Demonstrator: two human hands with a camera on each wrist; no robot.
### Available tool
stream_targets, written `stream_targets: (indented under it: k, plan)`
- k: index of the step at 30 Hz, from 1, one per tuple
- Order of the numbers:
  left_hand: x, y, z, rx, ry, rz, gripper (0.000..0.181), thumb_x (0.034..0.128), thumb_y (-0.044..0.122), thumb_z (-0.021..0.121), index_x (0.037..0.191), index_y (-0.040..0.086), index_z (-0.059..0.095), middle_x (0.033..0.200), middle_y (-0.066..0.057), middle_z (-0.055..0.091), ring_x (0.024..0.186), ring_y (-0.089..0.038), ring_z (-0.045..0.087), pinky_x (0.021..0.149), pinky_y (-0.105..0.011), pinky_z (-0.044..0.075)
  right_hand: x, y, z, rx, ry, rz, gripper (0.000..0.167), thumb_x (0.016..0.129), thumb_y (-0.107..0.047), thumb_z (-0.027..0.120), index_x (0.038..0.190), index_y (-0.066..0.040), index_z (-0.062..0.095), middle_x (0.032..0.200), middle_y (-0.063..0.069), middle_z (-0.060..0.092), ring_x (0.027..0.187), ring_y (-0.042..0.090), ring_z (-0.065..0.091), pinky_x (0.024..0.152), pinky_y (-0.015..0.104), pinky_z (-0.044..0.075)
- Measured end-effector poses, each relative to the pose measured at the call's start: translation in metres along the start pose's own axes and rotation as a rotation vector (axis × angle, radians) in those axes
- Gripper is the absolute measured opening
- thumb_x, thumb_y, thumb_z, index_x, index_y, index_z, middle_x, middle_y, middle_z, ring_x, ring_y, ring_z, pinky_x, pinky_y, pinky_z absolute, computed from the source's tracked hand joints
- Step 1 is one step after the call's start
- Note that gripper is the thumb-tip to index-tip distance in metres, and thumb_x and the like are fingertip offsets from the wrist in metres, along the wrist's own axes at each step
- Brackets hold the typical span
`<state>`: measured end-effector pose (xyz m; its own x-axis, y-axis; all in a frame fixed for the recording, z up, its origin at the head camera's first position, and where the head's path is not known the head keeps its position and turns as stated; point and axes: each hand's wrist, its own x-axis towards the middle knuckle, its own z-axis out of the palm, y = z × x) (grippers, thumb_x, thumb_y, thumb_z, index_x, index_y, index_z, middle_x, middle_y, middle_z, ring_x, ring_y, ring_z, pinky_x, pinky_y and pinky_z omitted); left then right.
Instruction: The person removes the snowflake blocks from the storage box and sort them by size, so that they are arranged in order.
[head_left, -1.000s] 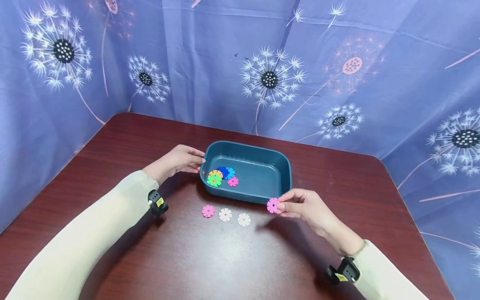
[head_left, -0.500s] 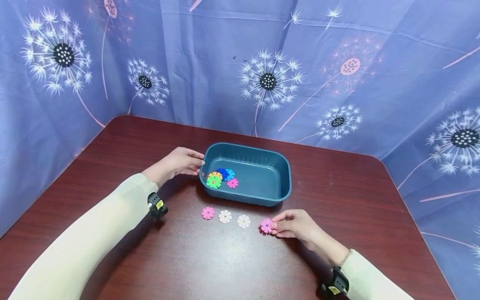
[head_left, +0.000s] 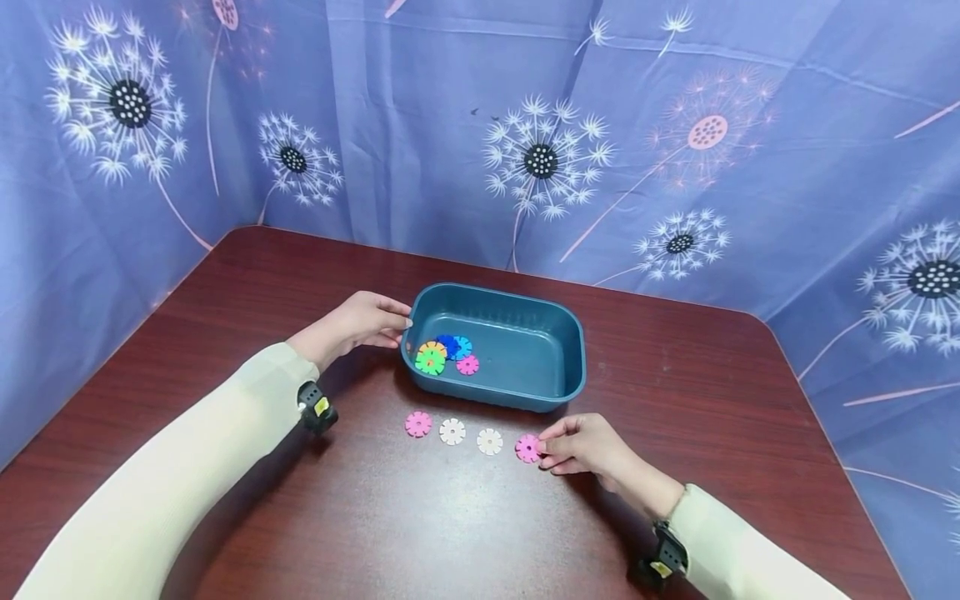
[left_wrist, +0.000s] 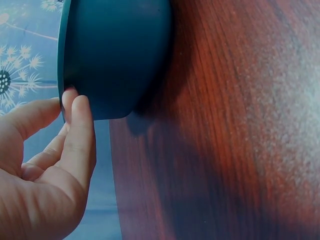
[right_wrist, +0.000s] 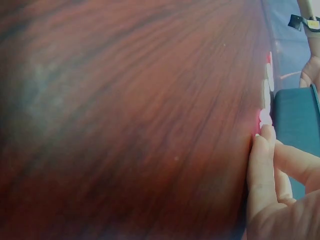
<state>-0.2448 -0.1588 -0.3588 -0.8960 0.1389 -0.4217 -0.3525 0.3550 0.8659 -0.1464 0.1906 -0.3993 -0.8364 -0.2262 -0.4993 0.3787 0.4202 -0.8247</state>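
Observation:
My left hand (head_left: 358, 323) pinches the left rim of a blue-green plastic tub (head_left: 517, 346); in the left wrist view the thumb and fingers lie on either side of its wall (left_wrist: 115, 50). My right hand (head_left: 588, 452) holds the right edge of a pink notched interlocking disc (head_left: 526, 448) at the table surface. That disc ends a row in front of the tub, beside a white disc (head_left: 490, 442), another white disc (head_left: 452, 432) and a pink disc (head_left: 418, 424). The right wrist view shows the row edge-on, the fingertips partly covering the held disc.
Inside the tub's left end lie several discs: a green one (head_left: 431, 361) over an orange one, dark blue (head_left: 448, 346) and light blue ones, and a small pink one (head_left: 468, 364). A patterned blue curtain (head_left: 450, 150) hangs behind the brown table (head_left: 420, 525).
My right hand has brought the pink disc from beside the tub's front right corner down to the table and slightly left, to the row's right end. The left hand stays on the rim.

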Motion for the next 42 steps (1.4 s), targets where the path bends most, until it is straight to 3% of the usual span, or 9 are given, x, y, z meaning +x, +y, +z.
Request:
stream_targets:
  k: [7, 16, 24, 29, 33, 37, 42]
  plan:
    - [0.0, 0.002, 0.001, -0.008, -0.007, 0.003, 0.046, 0.1012, 0.01, 0.063, 0.144, -0.004, 0.054, 0.12, -0.021, 0.069, 0.069, -0.005, 0.066, 0.075, -0.021, 0.064, 0.0, -0.004, 0.002, -0.03, 0.031, 0.029, 0.017, 0.091, -0.002, 0.073, 0.103, 0.01, 0.072, 0.08, 0.004, 0.076, 0.065, 0.009, 0.071, 0.064, 0.026, 0.064]
    - [-0.002, 0.002, -0.001, -0.018, -0.004, -0.002, 0.046, 0.1012, 0.01, 0.063, 0.144, -0.004, 0.053, 0.111, -0.015, 0.071, 0.068, -0.005, 0.066, 0.074, -0.021, 0.064, -0.003, -0.005, 0.005, -0.053, 0.027, -0.009, 0.015, 0.091, -0.001, 0.072, 0.1, 0.01, 0.07, 0.078, 0.004, 0.074, 0.064, 0.009, 0.07, 0.066, 0.029, 0.065]
    - [-0.002, 0.0, 0.0, -0.004, -0.004, -0.003, 0.045, 0.1017, 0.01, 0.062, 0.144, -0.004, 0.054, 0.124, -0.023, 0.069, 0.07, -0.004, 0.066, 0.081, -0.025, 0.064, -0.019, -0.007, 0.011, -0.127, 0.007, -0.186, 0.018, 0.094, -0.005, 0.068, 0.102, 0.011, 0.065, 0.086, 0.012, 0.073, 0.07, 0.011, 0.069, 0.066, 0.034, 0.066]
    - [-0.002, -0.001, -0.001, 0.004, 0.001, 0.005, 0.045, 0.1016, 0.011, 0.063, 0.143, -0.004, 0.055, 0.125, -0.024, 0.068, 0.07, -0.005, 0.066, 0.083, -0.026, 0.065, -0.028, -0.034, 0.006, -0.152, -0.046, -0.325, 0.025, 0.095, -0.006, 0.067, 0.111, 0.012, 0.062, 0.097, 0.023, 0.071, 0.077, 0.012, 0.068, 0.07, 0.026, 0.063]
    - [-0.002, -0.001, -0.002, -0.008, -0.001, 0.003, 0.045, 0.1014, 0.01, 0.063, 0.143, -0.005, 0.054, 0.111, -0.016, 0.072, 0.069, -0.004, 0.066, 0.081, -0.025, 0.065, -0.028, -0.071, -0.008, -0.289, -0.088, -0.393, 0.026, 0.097, -0.016, 0.07, 0.116, 0.002, 0.067, 0.106, 0.015, 0.07, 0.094, 0.018, 0.066, 0.082, 0.029, 0.06]
    - [-0.002, -0.001, -0.002, -0.016, 0.0, 0.002, 0.044, 0.1014, 0.009, 0.062, 0.142, -0.005, 0.055, 0.1, -0.009, 0.07, 0.068, -0.004, 0.065, 0.079, -0.024, 0.065, -0.017, -0.107, -0.017, -0.426, -0.1, -0.472, 0.021, 0.097, -0.021, 0.07, 0.114, -0.009, 0.072, 0.108, 0.008, 0.072, 0.102, 0.018, 0.063, 0.089, 0.032, 0.056]
    - [-0.003, 0.002, 0.0, -0.016, 0.0, 0.0, 0.045, 0.1018, 0.01, 0.061, 0.144, -0.005, 0.053, 0.107, -0.012, 0.07, 0.069, -0.004, 0.065, 0.079, -0.025, 0.065, 0.007, -0.139, -0.021, -0.534, -0.111, -0.55, 0.021, 0.097, -0.019, 0.069, 0.114, -0.008, 0.074, 0.11, 0.011, 0.075, 0.102, 0.017, 0.065, 0.09, 0.034, 0.057]
